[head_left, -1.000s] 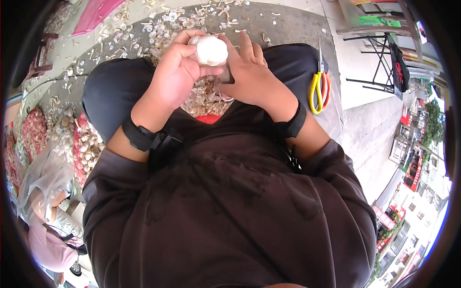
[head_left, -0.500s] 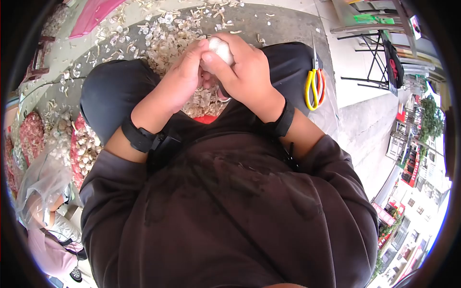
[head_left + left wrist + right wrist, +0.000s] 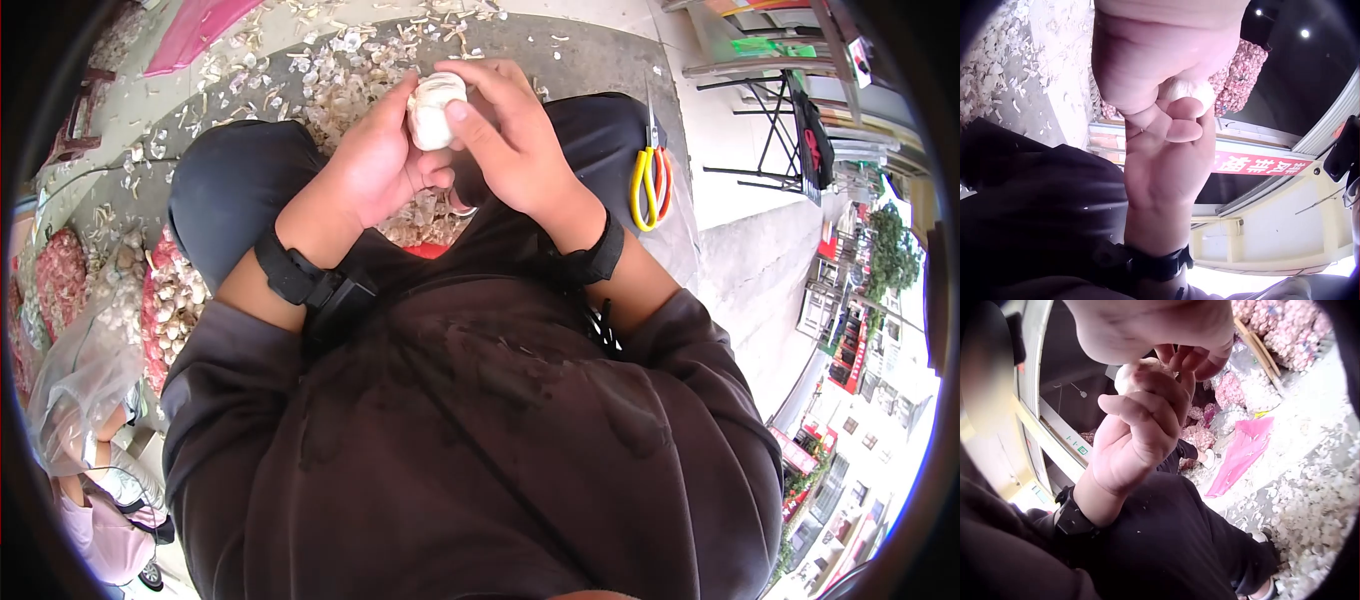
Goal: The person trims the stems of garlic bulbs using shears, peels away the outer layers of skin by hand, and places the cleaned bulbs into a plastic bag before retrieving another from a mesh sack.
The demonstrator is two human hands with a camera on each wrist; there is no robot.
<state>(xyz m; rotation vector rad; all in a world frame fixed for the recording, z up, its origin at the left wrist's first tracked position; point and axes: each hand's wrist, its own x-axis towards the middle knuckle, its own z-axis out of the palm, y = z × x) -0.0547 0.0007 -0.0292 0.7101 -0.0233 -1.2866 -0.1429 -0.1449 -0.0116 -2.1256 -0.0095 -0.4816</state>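
Between both hands, above the lap, is a white garlic bulb (image 3: 434, 118), its papery skin partly ridged at the top. My left hand (image 3: 372, 165) grips it from the left, with curled fingers showing below the bulb. From the right, my right hand (image 3: 522, 145) holds it with the thumb across its near face and fingers over the top. In the left wrist view the garlic bulb (image 3: 1190, 91) shows partly behind curled fingers. The right wrist view has the garlic bulb (image 3: 1127, 377) half hidden by the fingers of the left hand (image 3: 1141, 428).
Scissors (image 3: 638, 190) with yellow and orange handles lie by the right thigh. Garlic skins (image 3: 340, 100) litter the ground ahead, around a pink sheet (image 3: 195, 35). Mesh sacks of garlic (image 3: 172, 315) stand at the left, near another person (image 3: 105, 530). A folding stand (image 3: 765, 130) is at the right.
The right hand, spread beside the bulb a second ago, came in and closed around it. Both hands covered much of the bulb half a second ago; now more of it shows, turned.
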